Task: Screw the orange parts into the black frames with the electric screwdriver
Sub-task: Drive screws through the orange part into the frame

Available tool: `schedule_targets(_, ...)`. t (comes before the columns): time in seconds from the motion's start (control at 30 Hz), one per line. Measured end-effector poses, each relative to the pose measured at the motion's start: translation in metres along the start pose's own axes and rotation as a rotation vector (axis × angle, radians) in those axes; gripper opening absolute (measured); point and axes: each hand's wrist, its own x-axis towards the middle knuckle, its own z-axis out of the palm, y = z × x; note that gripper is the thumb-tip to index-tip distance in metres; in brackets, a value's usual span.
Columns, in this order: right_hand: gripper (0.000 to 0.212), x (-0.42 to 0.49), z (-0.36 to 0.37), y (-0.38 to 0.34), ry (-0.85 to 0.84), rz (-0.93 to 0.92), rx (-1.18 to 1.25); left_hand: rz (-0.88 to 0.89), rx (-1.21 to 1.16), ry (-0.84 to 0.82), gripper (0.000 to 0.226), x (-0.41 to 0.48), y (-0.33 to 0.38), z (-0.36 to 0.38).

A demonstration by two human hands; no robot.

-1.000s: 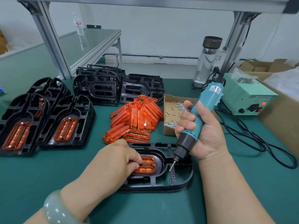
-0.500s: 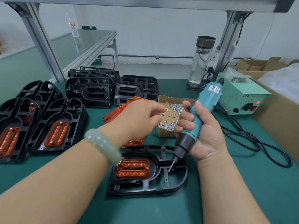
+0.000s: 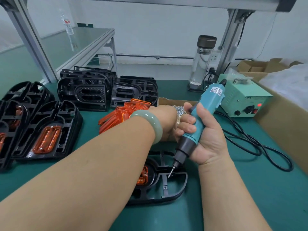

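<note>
With the right hand [image 3: 206, 135], grips the screwdriver [image 3: 202, 114] round its teal body, fingers and thumb curled about it. Holds it tilted, bit down over the right half of the frame [image 3: 176, 182]; cannot tell whether the tip touches the plastic. With the left hand [image 3: 166, 120], reaches across the frame into the screw box [image 3: 168, 101] just behind it, knuckles right beside the right hand's fingers. Fingertips hidden there, so cannot tell whether pinching one of the screws [image 3: 180, 108] or spread. Wears a pale green bracelet [image 3: 152, 124] on the left wrist.

- In the frame's left half, mostly hidden under the left forearm: one orange part [image 3: 143, 176].
- Behind the frame and to its left, touching the box: a loose orange pile [image 3: 123, 114].
- Further behind the frame: bare frames [image 3: 86, 90] leaning in stacks.
- Well left of the frame: fitted frames [image 3: 46, 130], orange pieces already in them.
- Behind the frame and to its right: a green power unit [image 3: 241, 100] with a red light lit, and a black cable [image 3: 250, 144] looping over the table [image 3: 241, 189].
- Far behind the frame, beside the unit: a clear bottle [image 3: 202, 64], upright.
</note>
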Motion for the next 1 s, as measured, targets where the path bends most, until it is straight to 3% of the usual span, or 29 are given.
schedule_targets(0.1, 0.022, 0.000, 0.000, 0.001, -0.010, 0.000, -0.004, -0.107, -0.071, 0.141, 0.018, 0.002, -0.001, -0.002)
schedule_targets(0.2, 0.021, 0.000, 0.000, 0.000, -0.019, 0.001, 0.004, -0.149, -0.118, 0.140, 0.008, -0.005, 0.002, -0.006)
schedule_targets(0.53, 0.022, -0.002, 0.002, 0.002, -0.032, 0.008, 0.046, -0.181, -0.486, 0.371, 0.010, -0.015, -0.007, -0.006)
schedule_targets(0.77, 0.020, -0.001, 0.003, 0.002, -0.023, -0.019, 0.016, -0.212, -0.751, 0.674, 0.015, -0.038, -0.017, -0.004)
schedule_targets(0.9, 0.018, 0.000, 0.005, 0.006, -0.005, -0.056, 0.020, -0.250, -1.005, 0.763, 0.025, -0.074, -0.024, 0.004)
schedule_targets(1.0, 0.017, -0.001, 0.007, 0.010, 0.032, -0.088, 0.028, -0.291, -1.336, 0.768, 0.024, -0.105, -0.029, 0.019)
